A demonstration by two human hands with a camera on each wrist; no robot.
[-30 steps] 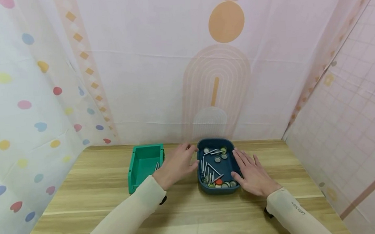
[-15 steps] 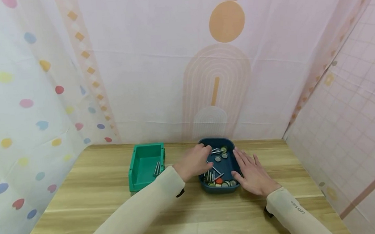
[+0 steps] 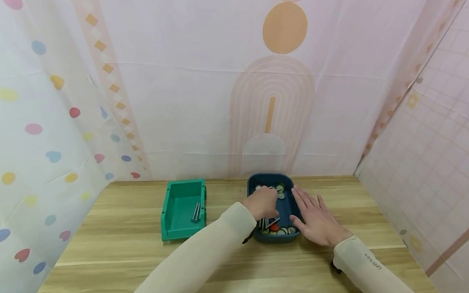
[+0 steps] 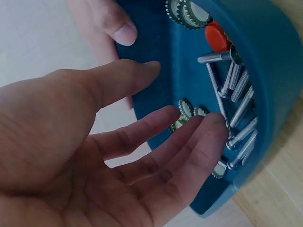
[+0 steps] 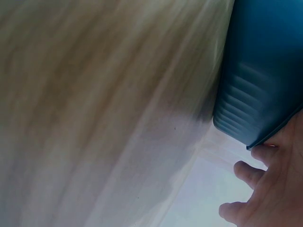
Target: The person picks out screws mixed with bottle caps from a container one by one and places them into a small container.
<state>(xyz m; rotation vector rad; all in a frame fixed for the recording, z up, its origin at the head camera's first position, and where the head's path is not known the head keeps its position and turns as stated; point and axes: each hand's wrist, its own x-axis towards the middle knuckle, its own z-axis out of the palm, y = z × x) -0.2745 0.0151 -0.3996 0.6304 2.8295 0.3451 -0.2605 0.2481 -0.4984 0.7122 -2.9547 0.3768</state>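
Observation:
My left hand [image 3: 262, 203] is down inside the dark blue bin [image 3: 275, 239]. In the left wrist view its thumb and fingers are spread loosely, with nothing between them, and the fingertips reach right by long metal screws [image 4: 241, 111]. Several crown bottle caps [image 4: 186, 109] lie on the floor of the bin past the fingers. One red cap [image 4: 217, 37] sits beside the screws at one end. My right hand [image 3: 316, 218] rests on the bin's right rim with straight fingers, its thumb over the inside. In the right wrist view the hand [image 5: 279, 184] lies against the bin's outer wall.
Left of the blue bin, a green open-fronted bin [image 3: 181, 234] stands on the wooden table [image 3: 268, 276]. A few screws [image 3: 196, 212] lie in its right side. A patterned curtain [image 3: 182, 100] hangs behind the table and along both sides.
My left hand has moved right, from between the two bins into the blue bin, covering some of the screws. The right hand has stayed on the rim.

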